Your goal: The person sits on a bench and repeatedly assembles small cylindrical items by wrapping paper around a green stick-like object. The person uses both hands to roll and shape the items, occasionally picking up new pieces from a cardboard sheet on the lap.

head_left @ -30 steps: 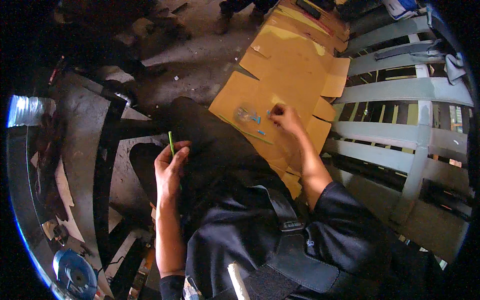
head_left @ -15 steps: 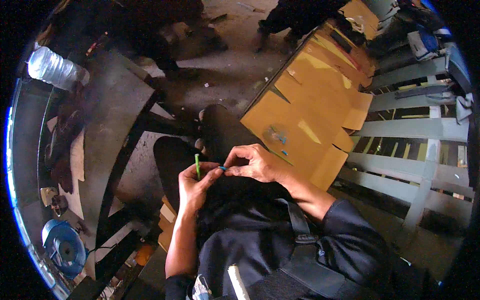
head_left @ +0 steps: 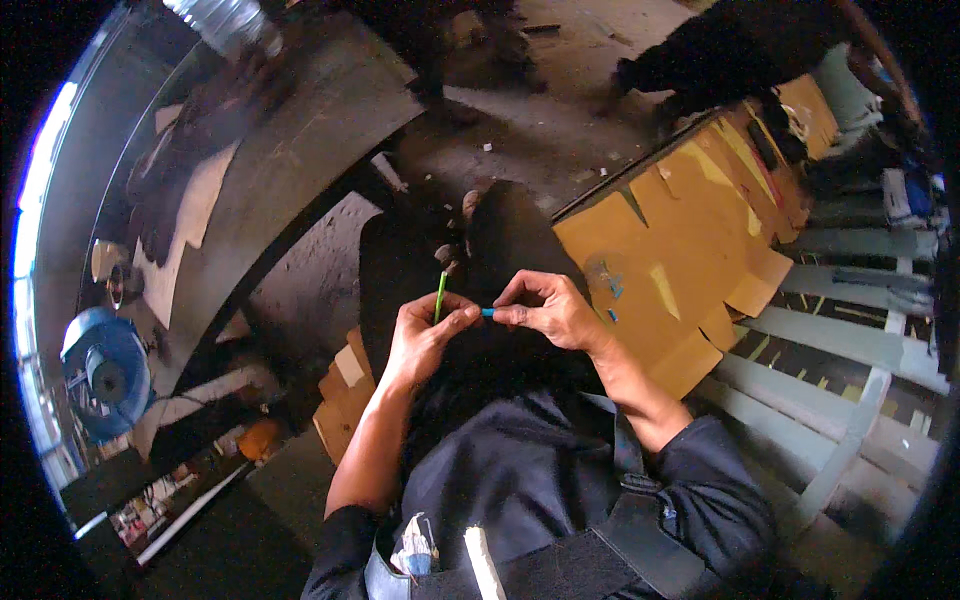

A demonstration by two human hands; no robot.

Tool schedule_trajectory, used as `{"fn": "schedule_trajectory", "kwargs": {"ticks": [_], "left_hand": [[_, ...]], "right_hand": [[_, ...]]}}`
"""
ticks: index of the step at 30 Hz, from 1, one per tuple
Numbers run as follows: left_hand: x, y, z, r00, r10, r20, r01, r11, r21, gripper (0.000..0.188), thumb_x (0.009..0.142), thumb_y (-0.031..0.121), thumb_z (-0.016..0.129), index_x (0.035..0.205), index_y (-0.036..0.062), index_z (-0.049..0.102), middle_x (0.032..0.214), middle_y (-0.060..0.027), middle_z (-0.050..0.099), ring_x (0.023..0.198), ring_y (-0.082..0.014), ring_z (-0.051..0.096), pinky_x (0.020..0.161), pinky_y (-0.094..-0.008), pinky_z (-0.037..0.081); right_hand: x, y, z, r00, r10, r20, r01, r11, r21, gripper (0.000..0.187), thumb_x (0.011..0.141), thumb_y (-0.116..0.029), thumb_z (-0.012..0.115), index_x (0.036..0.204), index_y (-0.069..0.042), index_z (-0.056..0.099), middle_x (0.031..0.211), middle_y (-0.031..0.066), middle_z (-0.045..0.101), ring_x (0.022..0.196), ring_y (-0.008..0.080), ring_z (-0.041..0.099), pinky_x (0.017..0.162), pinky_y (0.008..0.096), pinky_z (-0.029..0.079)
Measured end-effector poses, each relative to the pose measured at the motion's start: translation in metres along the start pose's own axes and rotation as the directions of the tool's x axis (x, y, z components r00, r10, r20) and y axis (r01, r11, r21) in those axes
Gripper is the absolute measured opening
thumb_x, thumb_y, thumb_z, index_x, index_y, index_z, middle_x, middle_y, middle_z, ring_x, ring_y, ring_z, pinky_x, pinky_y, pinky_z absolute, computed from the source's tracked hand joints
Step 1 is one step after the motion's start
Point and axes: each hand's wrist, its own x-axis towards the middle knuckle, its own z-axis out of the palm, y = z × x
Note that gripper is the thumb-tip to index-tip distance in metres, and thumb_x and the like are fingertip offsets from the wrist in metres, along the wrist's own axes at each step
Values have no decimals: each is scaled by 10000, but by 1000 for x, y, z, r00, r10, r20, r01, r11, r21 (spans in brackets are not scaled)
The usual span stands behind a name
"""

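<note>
A small blue piece (head_left: 488, 312), too small to name for sure, sits between the fingertips of both hands above my lap. My left hand (head_left: 425, 335) pinches its left end with thumb and finger. That same hand has a thin bright green stick (head_left: 441, 295) tucked in it, pointing up and away from me. With thumb and forefinger, my right hand (head_left: 545, 312) pinches the right end of the blue piece. Its other fingers are curled.
On my right, a flattened cardboard sheet (head_left: 670, 250) carries small blue bits (head_left: 613, 315) beside a grey slatted bench (head_left: 830, 345). A dark table (head_left: 300, 150) stands to the left, with a blue round fan-like object (head_left: 105, 375) near it. Dark clothing of another person (head_left: 740, 50) shows at the far right.
The whole view has turned, so my hands appear farther right and slightly higher. More of the blue piece shows between the fingertips. Both hands keep their pinch.
</note>
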Motion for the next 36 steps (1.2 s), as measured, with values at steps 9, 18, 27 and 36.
{"fn": "schedule_trajectory", "kwargs": {"ticks": [9, 18, 27, 36], "left_hand": [[0, -4, -49, 950, 139, -281, -123, 990, 74, 185, 902, 183, 743, 947, 5, 719, 849, -32, 703, 796, -93, 613, 763, -244, 479], [2, 13, -29, 961, 192, -198, -186, 981, 49, 224, 885, 187, 769, 987, -9, 729, 892, -37, 722, 822, -95, 633, 773, -241, 503], [4, 11, -13, 970, 157, -188, -177, 980, -95, 255, 879, 170, 779, 1067, 4, 734, 954, -39, 730, 882, -92, 650, 834, -246, 519], [2, 11, -10, 956, 237, -171, -257, 961, -103, 150, 898, 134, 752, 966, 4, 719, 910, -25, 699, 837, -82, 623, 789, -238, 510]], "right_hand": [[49, -10, 16, 826, -560, -61, 309, 541, -782, 231, 844, -162, 778, 992, -9, 688, 934, 84, 712, 838, 167, 688, 793, 291, 531], [49, -18, 50, 977, -194, -88, 157, 934, -320, 224, 872, -212, 752, 967, -14, 709, 924, 128, 718, 800, 140, 668, 753, 305, 520], [42, -10, 44, 975, -152, -163, 139, 986, -93, 233, 867, -187, 775, 979, -9, 677, 942, 51, 715, 896, 108, 629, 852, 276, 492], [34, -24, 49, 969, -183, -167, 147, 967, -209, 234, 863, -191, 777, 985, -22, 670, 937, 76, 726, 877, 125, 659, 815, 301, 518]]}}
